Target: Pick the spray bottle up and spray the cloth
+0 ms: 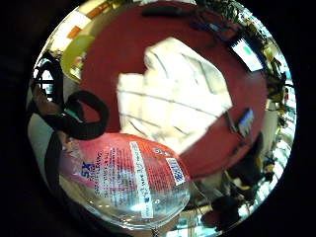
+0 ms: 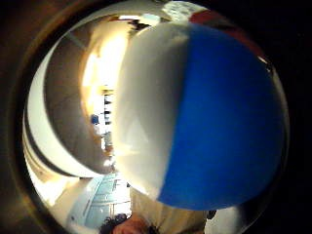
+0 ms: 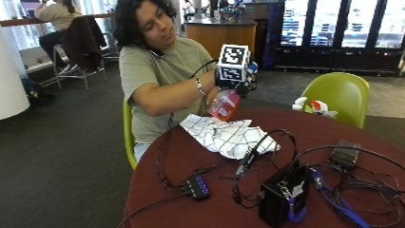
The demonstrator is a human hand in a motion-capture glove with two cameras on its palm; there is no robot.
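In the outside view, my gloved right hand (image 3: 238,83) grips the neck of a clear spray bottle (image 3: 225,105) filled with pink liquid. It holds the bottle tilted in the air above the near edge of the cloth (image 3: 228,136). The cloth is white with a dark grid pattern and lies crumpled on the round dark red table (image 3: 190,209). The little finger side palm view shows the bottle's red-labelled body (image 1: 129,181) close to the palm, with the cloth (image 1: 173,94) spread below it. The bottle's blue and white spray head (image 2: 204,117) fills the thumb side palm view.
A black box (image 3: 284,192), a small hub (image 3: 197,186) and several tangled cables (image 3: 329,166) cover the table's near right part. A white and red object (image 3: 313,106) sits at the far edge, beside a green chair (image 3: 339,92).
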